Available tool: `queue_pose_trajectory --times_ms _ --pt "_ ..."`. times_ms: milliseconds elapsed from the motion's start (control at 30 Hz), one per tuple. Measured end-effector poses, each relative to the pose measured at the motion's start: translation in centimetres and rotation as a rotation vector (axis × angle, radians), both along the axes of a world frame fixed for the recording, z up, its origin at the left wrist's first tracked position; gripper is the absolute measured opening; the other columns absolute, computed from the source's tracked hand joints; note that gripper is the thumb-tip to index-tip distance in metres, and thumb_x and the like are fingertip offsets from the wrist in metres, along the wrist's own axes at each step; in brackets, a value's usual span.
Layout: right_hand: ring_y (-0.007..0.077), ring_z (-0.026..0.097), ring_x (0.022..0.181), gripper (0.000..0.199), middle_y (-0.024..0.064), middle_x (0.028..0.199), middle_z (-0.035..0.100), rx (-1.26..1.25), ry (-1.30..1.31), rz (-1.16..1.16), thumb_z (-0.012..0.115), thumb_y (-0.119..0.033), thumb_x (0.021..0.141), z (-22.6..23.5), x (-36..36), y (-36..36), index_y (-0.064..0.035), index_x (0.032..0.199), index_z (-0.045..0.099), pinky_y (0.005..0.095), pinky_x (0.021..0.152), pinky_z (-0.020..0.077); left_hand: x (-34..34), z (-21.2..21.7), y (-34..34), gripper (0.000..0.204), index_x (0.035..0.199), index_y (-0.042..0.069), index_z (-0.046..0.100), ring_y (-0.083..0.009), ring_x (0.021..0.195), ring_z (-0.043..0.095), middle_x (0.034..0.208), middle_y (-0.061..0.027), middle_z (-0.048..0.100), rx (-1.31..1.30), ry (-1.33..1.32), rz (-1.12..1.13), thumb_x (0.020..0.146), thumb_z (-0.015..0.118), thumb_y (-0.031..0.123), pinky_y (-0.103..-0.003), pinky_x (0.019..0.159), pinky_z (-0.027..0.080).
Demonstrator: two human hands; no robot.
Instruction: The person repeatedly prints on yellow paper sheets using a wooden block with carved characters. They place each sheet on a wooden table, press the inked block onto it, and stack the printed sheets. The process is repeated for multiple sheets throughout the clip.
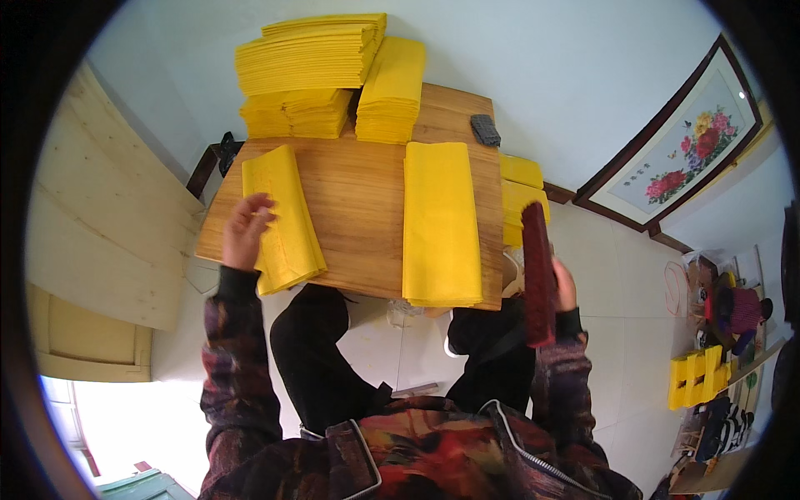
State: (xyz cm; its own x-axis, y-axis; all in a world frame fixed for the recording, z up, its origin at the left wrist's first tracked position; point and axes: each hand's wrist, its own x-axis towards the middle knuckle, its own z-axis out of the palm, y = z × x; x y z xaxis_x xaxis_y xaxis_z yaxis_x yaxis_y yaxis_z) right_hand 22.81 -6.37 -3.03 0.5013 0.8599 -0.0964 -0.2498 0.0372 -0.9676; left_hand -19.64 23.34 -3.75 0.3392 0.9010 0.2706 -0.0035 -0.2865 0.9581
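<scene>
My left hand (247, 229) hovers at the left edge of a folded yellow paper bundle (287, 221) on the table. Its fingers are loosely bent and apart, with nothing visible in them; whether they touch the paper I cannot tell. My right hand (566, 287) is closed around a long dark red bar (538, 279), held upright beyond the table's right edge. The bar hides most of those fingers. Between my hands, nearer the right, lies a flat stack of yellow paper (442, 225), its near end at the table's front edge.
Tall stacks of folded yellow paper (304, 62) rise at the back of the wooden table (358, 200). A grey cloth-like pad (484, 131) rests at the back right corner. More yellow bundles (522, 196) sit lower, beyond the right edge. A framed flower picture (679, 158) leans against the wall.
</scene>
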Motion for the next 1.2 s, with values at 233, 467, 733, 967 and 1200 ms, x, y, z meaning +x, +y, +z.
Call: queue_pose_trajectory --times_ms 233,467,733,967,1200 --pt "0.0161 0.059 0.066 0.024 0.0087 0.071 0.058 -0.231 -0.676 0.077 0.055 -0.021 0.083 6.6 -3.5 12.1 0.0018 0.082 0.051 0.0304 0.052 0.0443 11.2 -2.7 -11.7 0.03 0.116 0.001 0.049 -0.0146 0.088 0.054 0.102 -0.0061 0.055 -0.351 0.082 -0.437 0.086 0.052 0.007 -0.027 0.08 0.043" --pt "0.0394 0.059 0.083 0.034 0.0247 0.086 0.061 -0.598 -1.467 0.034 0.053 -0.031 0.079 7.1 -7.3 18.1 0.0022 0.084 0.057 0.0464 0.073 0.0466 14.1 -5.6 -12.7 0.036 0.117 -0.002 0.046 -0.0148 0.077 0.055 0.094 -0.0076 0.054 -0.341 0.033 -0.322 0.084 0.056 0.01 -0.026 0.07 0.047" --pt "0.0359 0.06 0.079 0.031 0.0221 0.085 0.062 -0.535 -1.291 -0.007 0.054 -0.029 0.079 5.3 -6.1 18.3 0.0025 0.083 0.057 0.0433 0.068 0.0472 14.5 -5.5 -12.2 0.04 0.119 -0.001 0.045 -0.0197 0.087 0.053 0.101 -0.0106 0.052 -0.159 0.051 -0.215 0.084 0.058 0.013 -0.03 0.077 0.046" --pt "0.0118 0.057 0.077 0.021 0.0021 0.086 0.06 0.089 0.003 -0.013 0.047 -0.02 0.09 3.3 0.1 14.2 -0.0026 0.091 0.059 0.0253 0.067 0.0443 17.0 -3.4 -10.0 0.056 0.128 -0.001 0.036 -0.037 0.118 0.039 0.129 -0.0231 0.038 0.351 0.178 -0.101 0.083 0.059 0.022 -0.038 0.098 0.034" --pt "0.0125 0.057 0.08 0.022 0.0034 0.089 0.06 0.217 0.043 0.009 0.046 -0.023 0.09 0.7 0.1 17.0 -0.0045 0.092 0.057 0.027 0.072 0.0456 21.3 -5.0 -8.1 0.058 0.131 -0.002 0.032 -0.036 0.127 0.029 0.138 -0.0237 0.028 0.198 0.15 -0.158 0.085 0.057 0.023 -0.036 0.104 0.026"
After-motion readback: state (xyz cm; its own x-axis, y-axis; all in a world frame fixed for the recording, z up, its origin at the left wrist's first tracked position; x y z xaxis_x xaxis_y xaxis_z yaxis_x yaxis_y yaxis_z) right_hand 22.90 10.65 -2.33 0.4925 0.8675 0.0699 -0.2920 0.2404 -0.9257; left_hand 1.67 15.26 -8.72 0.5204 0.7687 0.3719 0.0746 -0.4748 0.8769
